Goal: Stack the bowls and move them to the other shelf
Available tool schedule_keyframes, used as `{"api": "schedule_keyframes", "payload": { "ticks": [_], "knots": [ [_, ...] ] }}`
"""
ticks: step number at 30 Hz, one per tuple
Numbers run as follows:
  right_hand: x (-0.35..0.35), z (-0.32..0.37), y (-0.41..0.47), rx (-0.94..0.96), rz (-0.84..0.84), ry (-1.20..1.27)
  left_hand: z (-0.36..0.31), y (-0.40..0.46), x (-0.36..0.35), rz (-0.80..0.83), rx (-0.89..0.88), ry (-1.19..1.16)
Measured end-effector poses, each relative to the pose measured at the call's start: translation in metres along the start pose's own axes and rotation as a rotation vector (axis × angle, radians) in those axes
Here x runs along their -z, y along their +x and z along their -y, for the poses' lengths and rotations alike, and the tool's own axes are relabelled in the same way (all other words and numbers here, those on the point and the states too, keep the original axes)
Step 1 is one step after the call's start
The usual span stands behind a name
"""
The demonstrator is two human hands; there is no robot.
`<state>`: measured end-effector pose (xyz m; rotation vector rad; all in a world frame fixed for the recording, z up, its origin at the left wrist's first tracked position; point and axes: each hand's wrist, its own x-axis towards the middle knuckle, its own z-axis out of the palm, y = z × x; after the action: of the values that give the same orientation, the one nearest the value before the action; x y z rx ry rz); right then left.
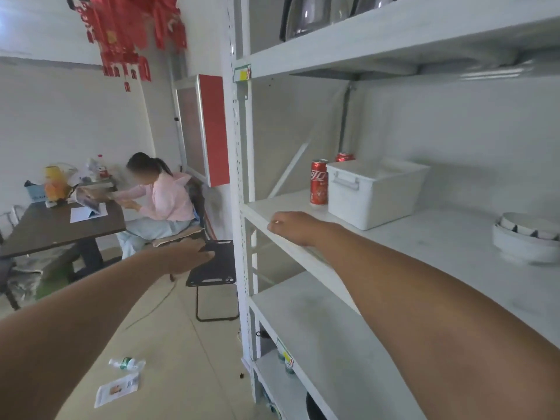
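Observation:
A stack of white bowls sits on the middle shelf of the white rack, at the far right. My right hand rests on that shelf's front edge near its left end, fingers curled, holding nothing, far from the bowls. My left hand hangs in the air left of the rack, fingers stretched and empty. The shelf below is bare.
A white lidded bin and two red cans stand on the middle shelf between my right hand and the bowls. Metal bowls sit on the top shelf. A person sits at a dark table; a black stool stands beside the rack.

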<state>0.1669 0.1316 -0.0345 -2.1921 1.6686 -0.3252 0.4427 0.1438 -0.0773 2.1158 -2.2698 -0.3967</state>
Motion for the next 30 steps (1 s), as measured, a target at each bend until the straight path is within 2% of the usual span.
{"api": "schedule_keyframes", "payload": {
  "ticks": [3, 7, 11, 16, 20, 23, 27, 30],
  "knots": [
    [0.031, -0.044, -0.012, -0.086, -0.052, -0.056, -0.058, 0.038, 0.015, 0.007, -0.112, -0.059],
    [0.074, -0.104, -0.049, -0.265, -0.157, -0.094, -0.142, 0.083, 0.019, 0.012, -0.366, -0.025],
    [0.116, -0.145, -0.110, -0.459, -0.248, -0.126, -0.227, 0.107, 0.011, 0.092, -0.587, 0.005],
    [0.152, -0.179, -0.197, -0.757, -0.387, -0.164, -0.323, 0.103, -0.002, 0.162, -0.835, -0.012],
    [0.159, -0.196, -0.273, -0.975, -0.482, -0.147, -0.376, 0.084, -0.014, 0.221, -0.961, -0.039],
    [0.156, -0.199, -0.322, -1.084, -0.629, -0.102, -0.408, 0.069, -0.027, 0.252, -1.039, -0.069],
    [0.142, -0.187, -0.378, -1.196, -0.961, -0.095, -0.448, 0.037, -0.047, 0.322, -1.114, -0.207],
    [0.122, -0.180, -0.407, -1.216, -1.168, 0.053, -0.472, 0.014, -0.064, 0.334, -1.137, -0.278]
  ]
}}
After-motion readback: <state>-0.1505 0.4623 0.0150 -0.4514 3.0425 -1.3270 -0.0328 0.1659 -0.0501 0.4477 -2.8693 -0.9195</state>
